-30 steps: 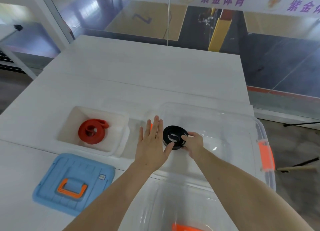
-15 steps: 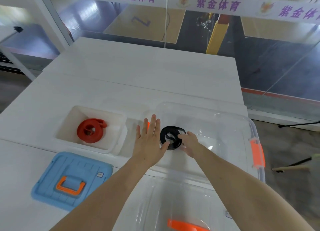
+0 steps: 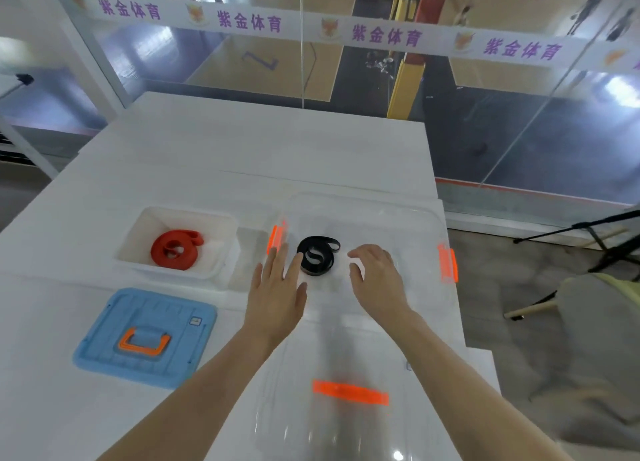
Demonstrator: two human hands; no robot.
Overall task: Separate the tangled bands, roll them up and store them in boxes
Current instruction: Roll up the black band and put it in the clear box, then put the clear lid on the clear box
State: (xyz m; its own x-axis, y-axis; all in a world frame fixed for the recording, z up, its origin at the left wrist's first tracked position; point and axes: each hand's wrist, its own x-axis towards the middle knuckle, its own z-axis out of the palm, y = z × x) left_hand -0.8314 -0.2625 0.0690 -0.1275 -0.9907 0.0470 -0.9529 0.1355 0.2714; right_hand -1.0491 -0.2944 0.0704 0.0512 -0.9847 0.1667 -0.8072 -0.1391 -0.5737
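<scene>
Black rolled band [image 3: 317, 255] lay coiled in the clear box [image 3: 408, 215], between my hands. My left hand [image 3: 277, 287] was flat with straight fingers, one fingertip at the coil's edge. My right hand [image 3: 375, 277] hovered just beside the coil, fingers loosely bent, holding nothing. Red rolled band [image 3: 176, 249] sat in the white box [image 3: 227, 242].

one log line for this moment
black band: rolled, in clear box | left hand: open, at band's left edge, contact unclear | right hand: loosely curled, holding nothing | red band: rolled, in white box
</scene>
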